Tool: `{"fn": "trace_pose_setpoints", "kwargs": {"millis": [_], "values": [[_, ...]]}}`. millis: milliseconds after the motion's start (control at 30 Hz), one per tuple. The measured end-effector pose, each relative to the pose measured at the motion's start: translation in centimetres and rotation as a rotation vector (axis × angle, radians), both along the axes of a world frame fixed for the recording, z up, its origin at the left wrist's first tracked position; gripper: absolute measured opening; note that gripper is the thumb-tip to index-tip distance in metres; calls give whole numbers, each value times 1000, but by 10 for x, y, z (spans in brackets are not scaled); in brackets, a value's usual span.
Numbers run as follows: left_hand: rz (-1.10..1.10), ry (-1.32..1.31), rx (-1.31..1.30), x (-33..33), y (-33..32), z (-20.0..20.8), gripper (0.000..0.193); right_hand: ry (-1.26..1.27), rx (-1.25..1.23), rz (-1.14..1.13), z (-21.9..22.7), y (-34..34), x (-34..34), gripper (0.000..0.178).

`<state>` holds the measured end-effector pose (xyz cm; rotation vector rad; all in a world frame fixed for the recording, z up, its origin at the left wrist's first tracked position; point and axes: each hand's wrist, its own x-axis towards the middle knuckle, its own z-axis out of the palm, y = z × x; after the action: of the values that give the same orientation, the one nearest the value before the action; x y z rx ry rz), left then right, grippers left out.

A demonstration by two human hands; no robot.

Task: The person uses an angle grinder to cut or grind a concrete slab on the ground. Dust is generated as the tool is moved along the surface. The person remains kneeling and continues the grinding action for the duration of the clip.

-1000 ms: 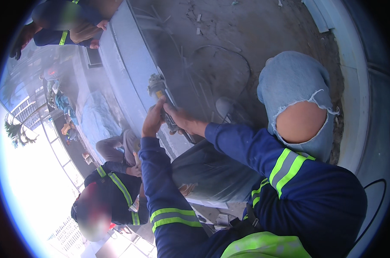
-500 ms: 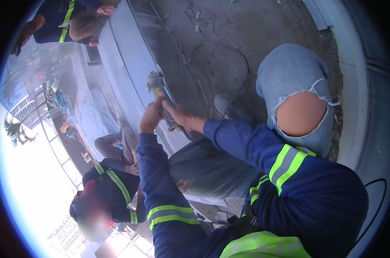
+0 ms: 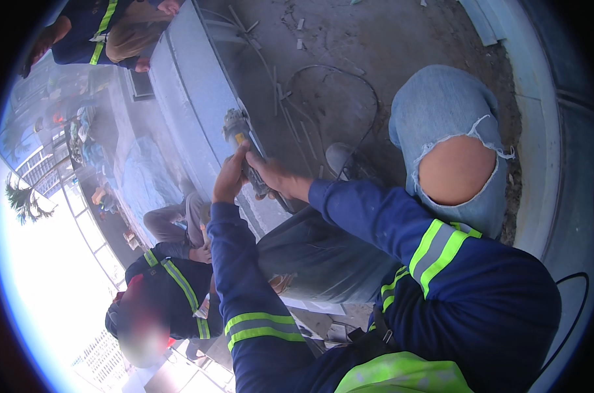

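Both my hands are closed round a dusty angle grinder [image 3: 236,131], its metal head pointing away from me. My left hand [image 3: 229,175] wraps the grinder's left side near the head. My right hand [image 3: 274,177] grips the body from the right, just behind. The grinder's head rests at or just above the edge of a long pale panel [image 3: 195,78]; whether its disc touches the edge cannot be seen. Pale dust hangs over the panel's far side.
A dark cable [image 3: 375,98] loops over the dusty floor [image 3: 336,39], among thin offcut strips. One co-worker [image 3: 172,281] sits at the left; another [image 3: 94,33] crouches at the panel's far end. My bent knee [image 3: 457,170] is at the right, beside a pale ledge [image 3: 539,144].
Hands and grinder have barely shifted. The far co-worker's hand at the upper left has moved slightly. Dust at the left looks a little different.
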<state>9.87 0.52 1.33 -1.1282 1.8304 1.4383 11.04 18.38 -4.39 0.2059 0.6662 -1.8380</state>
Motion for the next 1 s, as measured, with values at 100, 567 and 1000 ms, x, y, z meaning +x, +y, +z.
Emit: {"fn": "trace_pose_setpoints", "kwargs": {"millis": [100, 567, 1000], "values": [[9, -4, 34, 3, 0, 1, 63, -15, 5, -42, 3, 3, 6, 78], [13, -2, -9, -1, 4, 2, 60, 9, 19, 36, -4, -4, 1, 79], [0, -8, 21, 3, -4, -3, 63, 28, 29, 0, -1, -3, 5, 82]]}}
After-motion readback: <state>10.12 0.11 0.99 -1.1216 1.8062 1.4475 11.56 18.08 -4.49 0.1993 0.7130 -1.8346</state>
